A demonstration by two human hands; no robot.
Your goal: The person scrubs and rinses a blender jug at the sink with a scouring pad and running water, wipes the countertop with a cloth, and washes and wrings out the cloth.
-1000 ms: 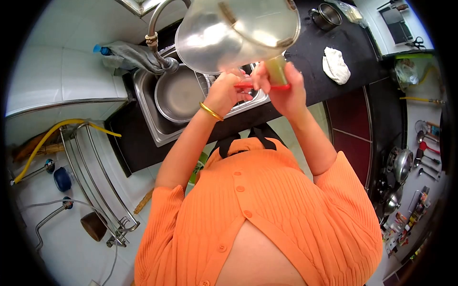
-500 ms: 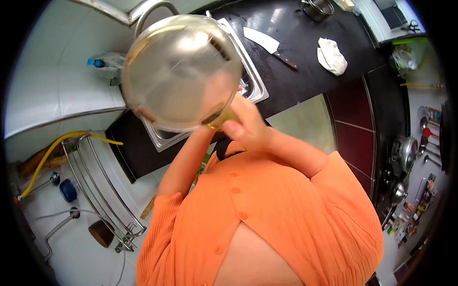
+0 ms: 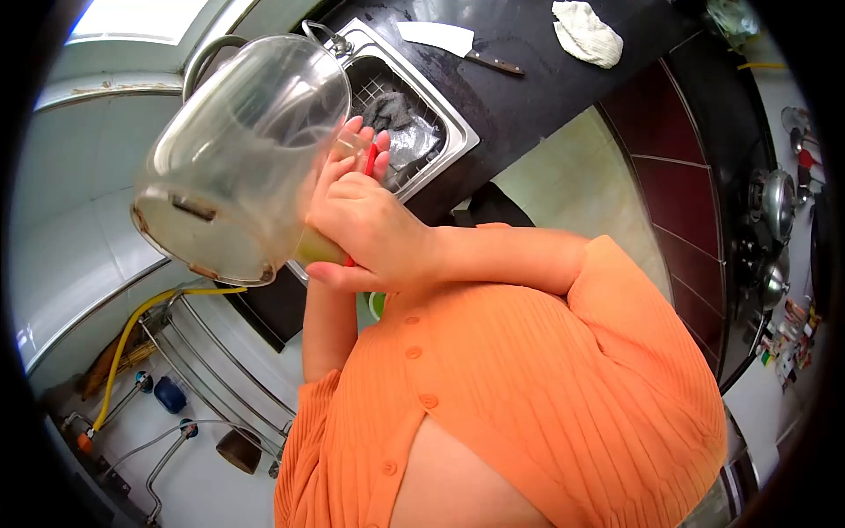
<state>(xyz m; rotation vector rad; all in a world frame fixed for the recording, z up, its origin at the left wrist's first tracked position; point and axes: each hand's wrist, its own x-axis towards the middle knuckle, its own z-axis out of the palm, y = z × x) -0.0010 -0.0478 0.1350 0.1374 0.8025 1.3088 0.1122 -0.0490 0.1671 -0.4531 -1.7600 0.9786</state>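
A large clear plastic container [image 3: 238, 132] is tilted on its side, its base with brown-stained slots turned toward me. My right hand [image 3: 374, 224] is closed at its near side, over a yellow-green piece [image 3: 319, 248] with a red edge. Whether that piece belongs to the container cannot be made out. My left forearm [image 3: 330, 326] passes behind the container, and the left hand there is mostly hidden. Several fingertips show beyond my right hand. The metal sink [image 3: 458, 132] lies just past my hands, with a dark grey cloth [image 3: 387, 111] on a wire rack inside.
On the dark counter lie a cleaver [image 3: 437, 37] with a wooden handle and a white cloth [image 3: 588, 35]. A curved metal faucet [image 3: 195, 66] rises behind the container. A metal rack [image 3: 233, 356] and a yellow hose [image 3: 119, 356] are at lower left.
The container has tipped over further, showing its side, and moved left in view. My right hand has moved left with it. More of the sink's inside now shows.
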